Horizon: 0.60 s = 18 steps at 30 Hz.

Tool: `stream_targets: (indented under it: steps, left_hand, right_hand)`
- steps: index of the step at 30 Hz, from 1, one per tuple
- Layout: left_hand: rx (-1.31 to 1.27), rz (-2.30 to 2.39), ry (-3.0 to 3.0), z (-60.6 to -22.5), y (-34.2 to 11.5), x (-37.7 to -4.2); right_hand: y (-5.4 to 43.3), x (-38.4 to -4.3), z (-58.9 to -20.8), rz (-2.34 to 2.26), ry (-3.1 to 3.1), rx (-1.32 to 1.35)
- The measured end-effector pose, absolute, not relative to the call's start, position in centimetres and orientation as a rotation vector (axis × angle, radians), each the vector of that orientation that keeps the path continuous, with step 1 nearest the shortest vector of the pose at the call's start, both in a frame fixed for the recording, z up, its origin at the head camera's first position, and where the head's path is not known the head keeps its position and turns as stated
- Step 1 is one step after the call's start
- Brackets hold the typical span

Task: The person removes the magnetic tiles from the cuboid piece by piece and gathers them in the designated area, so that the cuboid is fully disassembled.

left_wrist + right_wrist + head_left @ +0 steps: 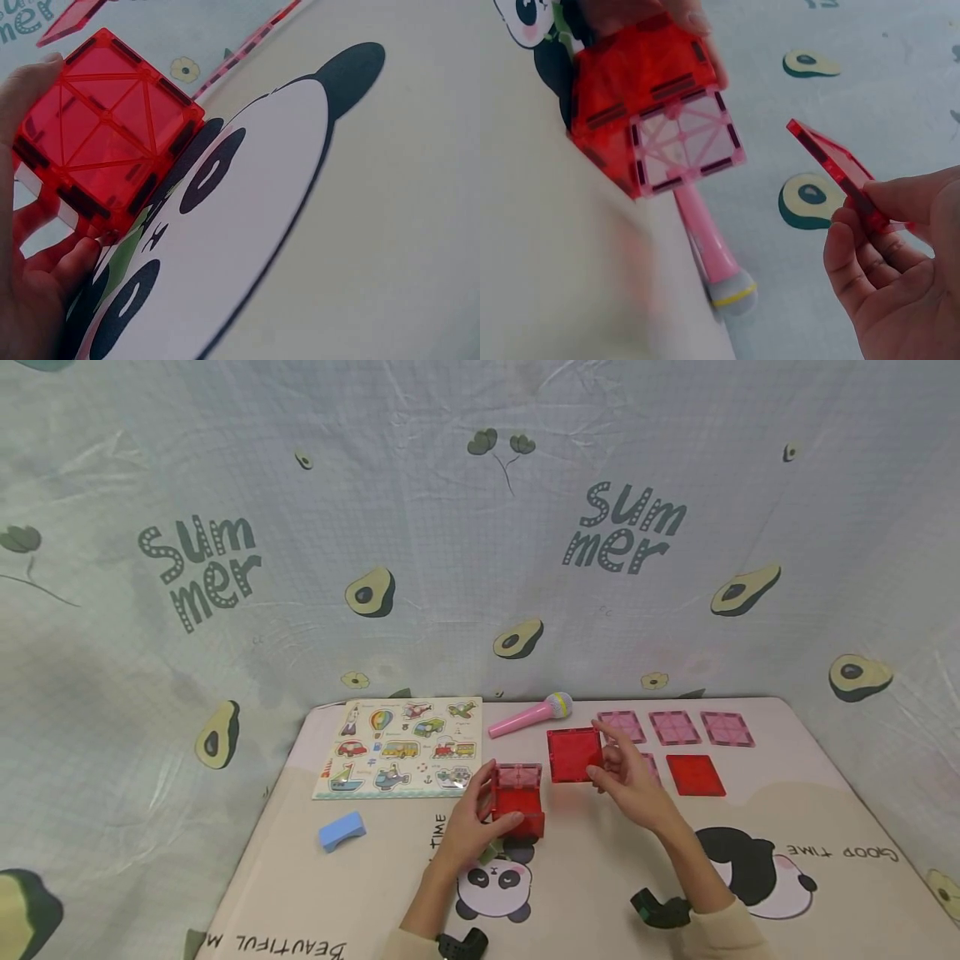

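My left hand (pixel 467 833) grips a small box-like structure of red and pink magnetic tiles (pixel 517 802), its thumb on the near side and its fingers along the left. The structure stands on the panda print of the mat. A pink tile (pixel 686 142) forms one of its walls, as the right wrist view shows. To its right, my right hand (pixel 632 787) pinches a single red square magnetic tile (pixel 574 756) by its right edge, held up and apart from the structure. In the left wrist view a red tile face (pixel 105 127) of the structure is close up.
Several pink tiles (pixel 675 727) and a red tile (pixel 696 776) lie at the right back; one pink tile is partly hidden by my right hand. A pink toy microphone (pixel 531 715) lies behind. Leftward are a picture puzzle board (pixel 405 747) and a blue block (pixel 342 832).
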<state>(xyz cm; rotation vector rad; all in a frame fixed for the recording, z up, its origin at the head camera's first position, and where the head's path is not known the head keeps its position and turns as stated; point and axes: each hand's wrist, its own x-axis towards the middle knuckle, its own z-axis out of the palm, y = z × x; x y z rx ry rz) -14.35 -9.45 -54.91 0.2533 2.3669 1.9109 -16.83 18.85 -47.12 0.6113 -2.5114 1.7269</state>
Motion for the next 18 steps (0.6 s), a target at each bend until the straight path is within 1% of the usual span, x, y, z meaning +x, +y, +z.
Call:
stream_targets:
  steps: [10,18]
  left_hand:
    - [0.260,1.909,2.371,-54.9,-9.5,-14.3]
    - [0.256,1.900,2.374,-54.9,-9.5,-14.4]
  right_hand:
    - [20.8,-16.0,-47.2,1.722,-2.465,0.396]
    - [22.8,-15.3,-47.5,1.589,-2.448,0.150]
